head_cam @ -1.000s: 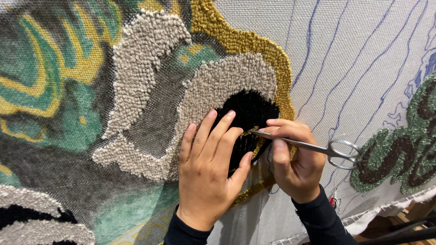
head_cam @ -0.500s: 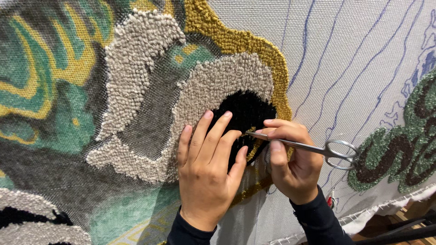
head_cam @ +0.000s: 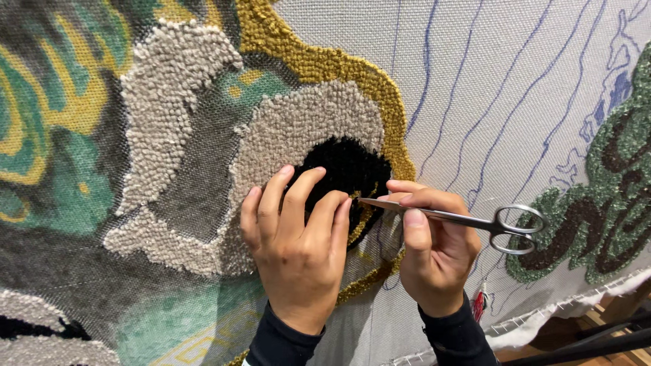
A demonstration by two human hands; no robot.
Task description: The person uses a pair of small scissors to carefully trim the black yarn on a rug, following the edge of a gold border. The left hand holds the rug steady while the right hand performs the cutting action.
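At the black patch's (head_cam: 349, 166) edge, left hand (head_cam: 298, 251) presses flat; right-hand fingers (head_cam: 413, 220) pinch scissors (head_cam: 475, 220).

The left hand (head_cam: 298, 254) covers the 6 o'clock part of the black tufted patch (head_cam: 349, 166). Scissors (head_cam: 454, 218): blade tips lie behind the left fingertips; whether they touch yarn cannot be told. The right hand (head_cam: 434, 254) hides the gold border (head_cam: 325, 64) beneath it. Both sleeves and the rug (head_cam: 169, 135) are cut off at the picture edges
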